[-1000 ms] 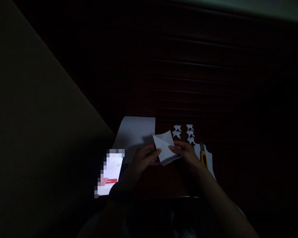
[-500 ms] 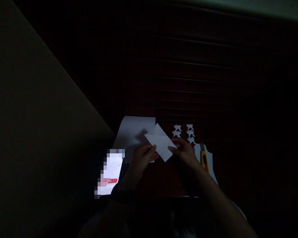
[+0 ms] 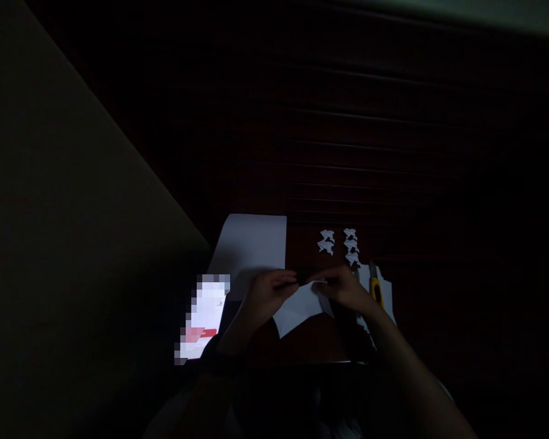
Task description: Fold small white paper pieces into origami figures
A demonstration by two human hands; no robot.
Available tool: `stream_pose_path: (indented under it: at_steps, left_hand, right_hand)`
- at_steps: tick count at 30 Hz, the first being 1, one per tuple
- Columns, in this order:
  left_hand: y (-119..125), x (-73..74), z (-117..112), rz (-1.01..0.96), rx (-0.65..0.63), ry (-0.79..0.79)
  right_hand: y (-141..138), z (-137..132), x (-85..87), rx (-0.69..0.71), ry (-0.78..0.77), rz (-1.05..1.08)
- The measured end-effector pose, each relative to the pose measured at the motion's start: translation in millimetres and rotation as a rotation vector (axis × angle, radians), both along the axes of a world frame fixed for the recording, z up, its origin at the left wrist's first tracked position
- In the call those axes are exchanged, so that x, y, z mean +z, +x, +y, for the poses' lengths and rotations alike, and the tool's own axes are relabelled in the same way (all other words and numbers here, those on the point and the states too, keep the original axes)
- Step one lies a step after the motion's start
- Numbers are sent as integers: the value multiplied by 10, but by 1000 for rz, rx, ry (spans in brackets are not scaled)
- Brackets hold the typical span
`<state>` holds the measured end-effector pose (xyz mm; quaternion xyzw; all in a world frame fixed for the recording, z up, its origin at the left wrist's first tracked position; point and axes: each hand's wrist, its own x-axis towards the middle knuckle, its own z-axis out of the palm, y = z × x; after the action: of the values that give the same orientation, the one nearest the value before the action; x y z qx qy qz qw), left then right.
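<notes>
Between my hands is a piece of white paper point(image 3: 302, 308), its pointed lower corner towards me and its far edge at my fingers. My left hand point(image 3: 271, 291) grips the far left part of the paper, fingers bent around the edge. From the other side my right hand point(image 3: 343, 286) pinches the far right part, thumb on the near face. Both sets of fingertips come close together at the far edge, which they partly hide. Beyond my left hand lies a larger white sheet point(image 3: 258, 244) on the dark table.
Several small folded paper figures point(image 3: 351, 245) stand in two columns beyond my right hand. A yellow utility knife point(image 3: 376, 292) rests on white paper pieces point(image 3: 388, 299) to the right. At the left a phone point(image 3: 208, 317) glows. A wall point(image 3: 96, 213) rises along the left.
The paper has come lower and towards me, turning from a flat diamond so that its far edge is now in my fingers. My hands have moved closer together.
</notes>
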<state>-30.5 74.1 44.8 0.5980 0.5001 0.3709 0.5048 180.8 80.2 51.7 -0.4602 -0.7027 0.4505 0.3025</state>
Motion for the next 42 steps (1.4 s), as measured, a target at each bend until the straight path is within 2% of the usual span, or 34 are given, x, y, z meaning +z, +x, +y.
stream_pose_path:
  at_steps: [4, 6, 9, 13, 15, 19, 21, 27, 36, 42]
  left_hand:
    - [22, -8, -34, -14, -178, -122]
    - [31, 28, -38, -6, -207, -148]
    - [33, 100, -20, -18, -99, -168]
    - [5, 155, 17, -64, 98, -221]
    - [-11, 157, 25, -97, 109, -244]
    - [-15, 138, 24, -129, 65, -251]
    - [-8, 127, 26, -131, 66, -248]
    - [-30, 132, 37, -95, 125, -235]
    - [-54, 137, 15, -104, -21, -234]
    - [-42, 105, 11, -98, -63, -207]
  right_hand:
    - [13, -14, 86, 93, -49, 83]
    - [10, -9, 107, 73, -24, 95]
    - [9, 13, 92, -21, 13, 112]
    - [26, 39, 26, -57, -115, 178]
    - [33, 47, -9, -75, -189, 205]
    - [26, 62, -63, -238, -255, 318]
    - [19, 65, -71, -274, -275, 380]
    - [28, 49, -28, -196, -337, 456]
    - [27, 23, 54, -17, -360, 359]
    - [14, 12, 64, -5, -364, 344]
